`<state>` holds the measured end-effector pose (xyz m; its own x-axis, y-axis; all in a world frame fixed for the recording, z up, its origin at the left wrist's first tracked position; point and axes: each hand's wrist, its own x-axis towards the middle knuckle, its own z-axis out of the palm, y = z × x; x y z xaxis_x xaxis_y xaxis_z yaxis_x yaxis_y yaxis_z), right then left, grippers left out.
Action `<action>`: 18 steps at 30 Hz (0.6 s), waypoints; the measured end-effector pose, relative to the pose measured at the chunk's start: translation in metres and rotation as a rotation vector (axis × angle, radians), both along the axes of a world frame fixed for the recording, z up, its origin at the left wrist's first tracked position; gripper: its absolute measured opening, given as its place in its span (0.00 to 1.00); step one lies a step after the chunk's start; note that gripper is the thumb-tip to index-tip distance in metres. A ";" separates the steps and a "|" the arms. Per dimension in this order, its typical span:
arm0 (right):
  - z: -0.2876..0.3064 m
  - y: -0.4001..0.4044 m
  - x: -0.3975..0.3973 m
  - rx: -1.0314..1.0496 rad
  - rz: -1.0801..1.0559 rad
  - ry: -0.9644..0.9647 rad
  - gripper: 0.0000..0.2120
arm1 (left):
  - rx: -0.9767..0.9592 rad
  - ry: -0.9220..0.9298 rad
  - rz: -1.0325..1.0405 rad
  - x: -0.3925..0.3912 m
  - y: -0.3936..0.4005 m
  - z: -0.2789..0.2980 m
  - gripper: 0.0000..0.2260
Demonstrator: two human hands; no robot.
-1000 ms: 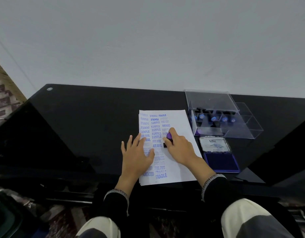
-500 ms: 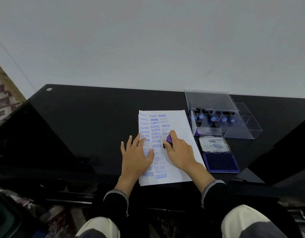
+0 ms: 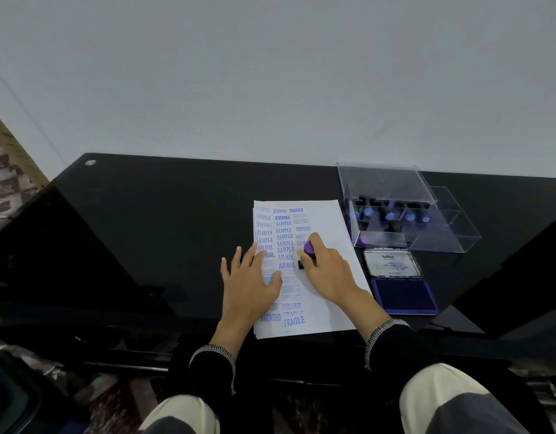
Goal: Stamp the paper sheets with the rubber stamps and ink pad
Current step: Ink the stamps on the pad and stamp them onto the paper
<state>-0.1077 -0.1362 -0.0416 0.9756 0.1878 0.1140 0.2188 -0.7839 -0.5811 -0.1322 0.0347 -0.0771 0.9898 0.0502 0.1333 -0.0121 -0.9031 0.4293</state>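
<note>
**A:** Your right hand [image 3: 328, 272] is curled round the stamp [image 3: 308, 250], purple knob between thumb and forefinger, its black base down on the paper [image 3: 333, 233] in the third column of prints. Your left hand [image 3: 250, 277] lies flat on the sheet's left half, fingers spread, gripping nothing.

**B:** So what can go wrong for you from here?

**A:** Smearing, chiefly. If you rock or drag the stamp as you raise it, the wet word will likely blur; lift it straight up. Your left palm covers rows of blue print, and I can't tell whether those are dry. Slide that hand and you may streak them.

**B:** And the sheet itself?

**A:** It tops a thin stack on a glossy black table [image 3: 145, 230]. Ease your left hand off too early and the page may cling to the rubber and shift.

**B:** Anything further out?

**A:** The ink pad [image 3: 403, 294] lies open just beside your right forearm, its lid [image 3: 392, 264] folded back. Your sleeve cuff [image 3: 384, 332] sits near it; swing the wrist wide and you could pick up ink and carry it onto the sheet. Behind it the clear box [image 3: 395, 211] holds the other stamps, its cover propped open, so a careless reach might knock it.
</note>
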 end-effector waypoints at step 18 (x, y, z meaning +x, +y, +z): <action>-0.006 -0.043 0.005 0.631 -0.302 -0.007 0.14 | -0.013 0.014 -0.005 0.001 0.001 0.001 0.26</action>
